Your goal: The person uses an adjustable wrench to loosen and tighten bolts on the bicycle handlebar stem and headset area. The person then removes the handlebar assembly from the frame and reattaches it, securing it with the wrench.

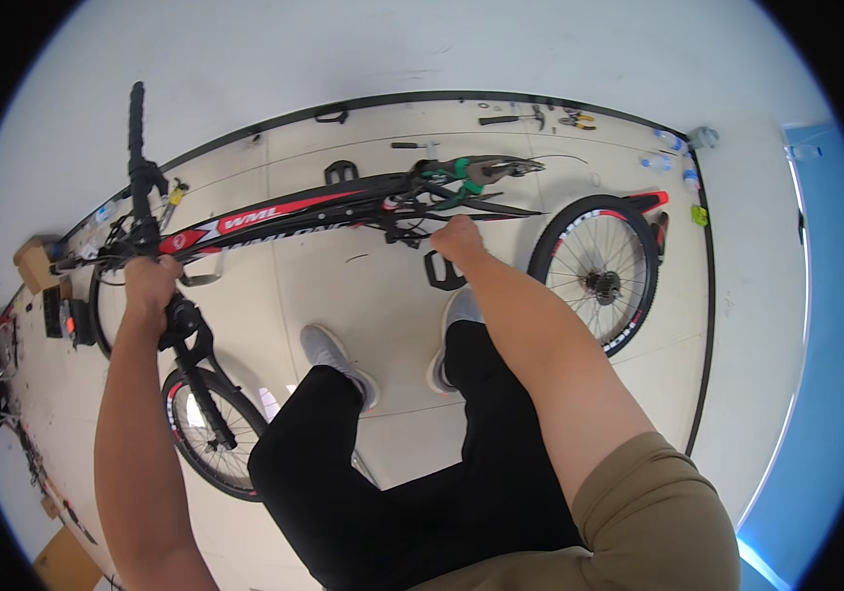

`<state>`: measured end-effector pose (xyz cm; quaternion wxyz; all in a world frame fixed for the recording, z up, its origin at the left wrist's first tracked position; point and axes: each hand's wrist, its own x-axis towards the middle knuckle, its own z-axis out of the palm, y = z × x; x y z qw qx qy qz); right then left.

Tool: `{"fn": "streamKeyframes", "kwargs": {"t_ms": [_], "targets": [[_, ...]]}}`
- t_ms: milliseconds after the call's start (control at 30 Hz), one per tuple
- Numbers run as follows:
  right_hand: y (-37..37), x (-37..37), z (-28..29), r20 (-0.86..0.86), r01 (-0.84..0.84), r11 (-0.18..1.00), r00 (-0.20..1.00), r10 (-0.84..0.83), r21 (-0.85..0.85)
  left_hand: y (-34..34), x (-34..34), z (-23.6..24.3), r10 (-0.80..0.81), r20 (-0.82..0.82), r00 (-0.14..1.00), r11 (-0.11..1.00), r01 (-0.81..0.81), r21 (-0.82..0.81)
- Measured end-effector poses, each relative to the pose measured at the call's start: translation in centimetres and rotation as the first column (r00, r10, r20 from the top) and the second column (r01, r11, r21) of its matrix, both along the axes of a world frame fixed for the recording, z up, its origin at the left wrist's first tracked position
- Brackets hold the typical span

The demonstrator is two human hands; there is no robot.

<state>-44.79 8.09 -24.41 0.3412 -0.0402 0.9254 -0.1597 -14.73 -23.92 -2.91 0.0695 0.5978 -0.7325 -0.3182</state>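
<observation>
A black, red and white bicycle frame (274, 215) stretches across in front of me, raised off the floor as far as I can tell. My left hand (151, 284) is closed around its front end, just below the handlebar (138, 138). Below that hand hangs the black suspension fork (207, 399), overlapping a spoked wheel (230, 483). At the rear, my right hand (457, 239) is closed on the frame near the crank; its fingertips are partly hidden. A black pedal (434, 271) hangs beside it. Green wrapping (466, 177) covers part of the rear tubes.
Another wheel with a cassette (601, 287) lies on the tiled floor at right, partly over a red and black part (650, 201). Along the far edge lie a hammer (513, 120), pliers (578, 121) and bottles (690, 175). A cardboard box (38, 264) stands far left.
</observation>
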Motion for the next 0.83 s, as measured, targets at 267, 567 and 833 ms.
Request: {"fn": "streamKeyframes", "kwargs": {"t_ms": [267,567,833], "targets": [[-0.2,-0.9,-0.8,0.164,0.107,0.993,0.982,-0.098,-0.050,1.3,-0.9,1.0,0.016,-0.016,1.000,0.999,-0.015,0.039],[-0.1,-0.5,-2.1,0.092,0.187,0.968,0.981,-0.174,-0.169,1.3,-1.0,0.9,0.028,-0.003,1.000,0.999,-0.028,0.030],[0.3,0.1,-0.8,-0.047,0.077,0.991,0.996,-0.082,-0.107,1.1,-0.9,0.8,0.041,0.000,0.999,0.999,-0.041,0.031]]}}
